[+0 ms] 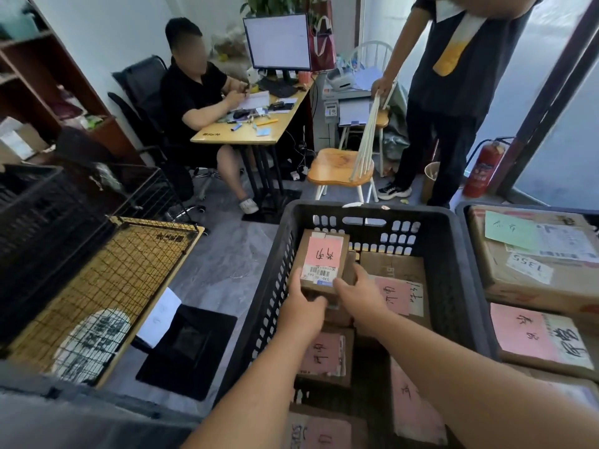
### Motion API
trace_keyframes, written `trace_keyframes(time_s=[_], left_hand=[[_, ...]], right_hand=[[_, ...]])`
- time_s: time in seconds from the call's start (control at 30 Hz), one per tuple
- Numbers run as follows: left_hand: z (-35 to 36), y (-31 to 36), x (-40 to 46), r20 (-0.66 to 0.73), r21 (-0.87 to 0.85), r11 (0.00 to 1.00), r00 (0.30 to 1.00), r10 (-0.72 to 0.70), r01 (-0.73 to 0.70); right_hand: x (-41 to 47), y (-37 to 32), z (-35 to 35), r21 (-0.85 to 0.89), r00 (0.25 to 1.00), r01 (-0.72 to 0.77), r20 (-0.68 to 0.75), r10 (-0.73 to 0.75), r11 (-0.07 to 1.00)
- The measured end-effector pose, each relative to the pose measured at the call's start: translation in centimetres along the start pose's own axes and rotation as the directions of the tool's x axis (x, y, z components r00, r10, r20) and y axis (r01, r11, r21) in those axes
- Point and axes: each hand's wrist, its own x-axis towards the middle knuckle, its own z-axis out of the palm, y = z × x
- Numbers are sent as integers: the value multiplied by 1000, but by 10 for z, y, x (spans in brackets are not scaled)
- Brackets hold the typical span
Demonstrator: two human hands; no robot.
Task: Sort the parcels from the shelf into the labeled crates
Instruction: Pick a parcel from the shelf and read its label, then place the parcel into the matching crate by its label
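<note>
Both hands clamp one small parcel (pixel 322 265) by its near end: the left hand (pixel 303 304) curls its fingers round the near left corner, the right hand (pixel 359 294) grips the near right edge, thumb on top. The parcel, with a pink note and a barcode label, sits tilted inside the black crate (pixel 453 254), above other pink-labelled parcels (pixel 393 286). A second crate (pixel 466 222) of boxes stands just beside it on the right. Beyond, one person sits at a desk (pixel 246 131) and another stands by a chair (pixel 340 170).

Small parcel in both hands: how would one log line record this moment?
left hand grips small parcel | right hand grips it | inside black crate
</note>
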Motion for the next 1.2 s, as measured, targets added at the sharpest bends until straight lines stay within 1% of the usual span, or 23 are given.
trace_keyframes(time_s=[0.07, 0.1, 0.17, 0.23, 0.33, 0.43, 0.5, 0.57, 0.67, 0.7, 0.77, 0.93, 0.97, 1.03, 1.1, 1.2], left_hand=[[-8, 1, -14, -8, 32, 998, 999, 50, -49], [-13, 1, -22, -14, 66, 994, 996, 90, -89], [-23, 2, -37, -27, 153, 971, 981, 192, -186], [-34, 6, -52, -49, 253, 925, 951, 304, -282], [-49, 15, -85, -72, 426, 817, 885, 459, -389], [-62, 23, -126, -99, 525, 727, 816, 569, -443], [-69, 25, -151, -121, 581, 680, 779, 616, -447], [-75, 24, -177, -158, 612, 669, 764, 626, -421], [-80, 20, -219, -267, 646, 686, 743, 614, -335], [-81, 16, -236, -308, 657, 690, 726, 615, -306], [-80, 7, -276, -396, 658, 713, 695, 600, -241], [-63, -39, -394, -590, 583, 810, 654, 473, -60], [-62, -51, -421, -631, 559, 829, 637, 442, -21], [-69, -78, -479, -728, 477, 877, 584, 358, 57], [-79, -109, -542, -824, 391, 909, 496, 273, 148], [-94, -153, -642, -917, 262, 926, 368, 152, 271]], right_hand=[[-18, -3, -15, -163, 993, 95, -49, -104, 982], [-29, -7, -24, -265, 983, 145, -68, -168, 953], [-53, -16, -45, -454, 943, 244, -96, -319, 857], [-82, -29, -67, -595, 882, 310, -111, -457, 742], [-121, -42, -95, -714, 806, 345, -107, -582, 609], [-155, -48, -115, -789, 771, 347, -68, -633, 507], [-173, -49, -124, -821, 745, 359, -34, -666, 443], [-187, -49, -129, -830, 726, 389, 9, -688, 400], [-211, -52, -134, -824, 693, 459, 97, -714, 333], [-222, -52, -135, -813, 676, 491, 129, -726, 312], [-248, -50, -137, -781, 624, 566, 197, -756, 263], [-322, -28, -128, -684, 478, 721, 376, -794, 110], [-341, -26, -122, -648, 447, 756, 413, -793, 89], [-386, -27, -105, -550, 368, 834, 494, -788, 44], [-439, -32, -84, -451, 271, 892, 562, -781, -15], [-525, -31, -52, -297, 89, 946, 626, -775, -132]])
